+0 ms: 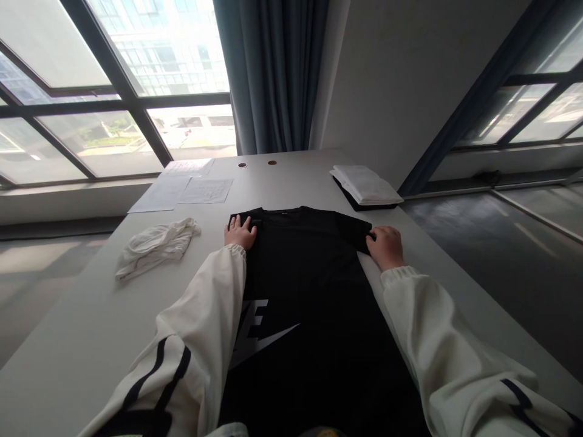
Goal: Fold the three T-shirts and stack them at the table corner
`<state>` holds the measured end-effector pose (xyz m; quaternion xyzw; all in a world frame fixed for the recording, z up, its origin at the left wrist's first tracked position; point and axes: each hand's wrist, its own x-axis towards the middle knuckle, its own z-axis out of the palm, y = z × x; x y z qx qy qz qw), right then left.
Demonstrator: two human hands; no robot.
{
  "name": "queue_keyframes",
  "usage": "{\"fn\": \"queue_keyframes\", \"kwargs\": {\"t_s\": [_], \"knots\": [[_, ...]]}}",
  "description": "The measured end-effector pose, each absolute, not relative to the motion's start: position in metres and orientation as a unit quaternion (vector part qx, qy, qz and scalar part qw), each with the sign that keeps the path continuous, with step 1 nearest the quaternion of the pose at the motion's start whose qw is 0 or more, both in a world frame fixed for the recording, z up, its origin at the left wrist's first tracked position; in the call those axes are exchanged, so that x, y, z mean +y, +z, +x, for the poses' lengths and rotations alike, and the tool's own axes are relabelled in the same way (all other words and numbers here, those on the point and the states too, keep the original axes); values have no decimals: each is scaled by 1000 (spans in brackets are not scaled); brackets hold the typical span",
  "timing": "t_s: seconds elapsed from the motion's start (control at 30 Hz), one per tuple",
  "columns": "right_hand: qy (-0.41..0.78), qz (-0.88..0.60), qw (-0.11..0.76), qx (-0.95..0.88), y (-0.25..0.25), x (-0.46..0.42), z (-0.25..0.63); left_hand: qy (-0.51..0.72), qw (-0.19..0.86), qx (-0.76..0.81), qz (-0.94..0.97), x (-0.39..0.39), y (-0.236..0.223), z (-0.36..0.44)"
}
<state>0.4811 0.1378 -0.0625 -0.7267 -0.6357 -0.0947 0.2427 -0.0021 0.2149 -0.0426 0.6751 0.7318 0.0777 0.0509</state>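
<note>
A black T-shirt (314,279) with a grey printed logo lies spread on the white table, its collar at the far end. My left hand (240,232) rests on the shirt's left shoulder area, fingers spread and flat on the cloth. At the other side, my right hand (386,246) is closed on the edge of the right sleeve, thumb and fingers pinching the fabric. Part of the logo and the shirt's left edge are hidden by my left arm.
A crumpled white cloth (157,246) lies on the table (82,340) to the left. Several printed sheets (207,190) are at the far left. Folded white fabric (367,185) sits on something black at the far right. Two cable holes, a curtain (273,73) and windows lie beyond.
</note>
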Motion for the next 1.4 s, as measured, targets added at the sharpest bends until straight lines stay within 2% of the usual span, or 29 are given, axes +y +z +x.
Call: {"fn": "queue_keyframes", "kwargs": {"t_s": [0.2, 0.33, 0.6, 0.9, 1.03, 1.2, 1.4], "knots": [[-38, -773, 340, -534, -48, 136, 470, 82, 46, 733, 673, 214, -44, -2], [15, -754, 396, -523, -45, 133, 468, 87, 43, 735, 671, 214, -44, -3], [22, -703, 392, -592, -37, 128, 464, 82, 46, 734, 672, 211, -39, -1], [-33, -633, 318, -705, 0, 122, 417, 77, 42, 737, 670, 212, -40, -3], [-1, -593, 248, -766, 12, 123, 389, 75, 44, 735, 672, 212, -39, -3], [115, -508, 142, -842, 6, 120, 374, 76, 45, 735, 672, 212, -39, -2], [148, -483, 142, -851, -15, 123, 380, 78, 43, 735, 672, 213, -40, -3]]}}
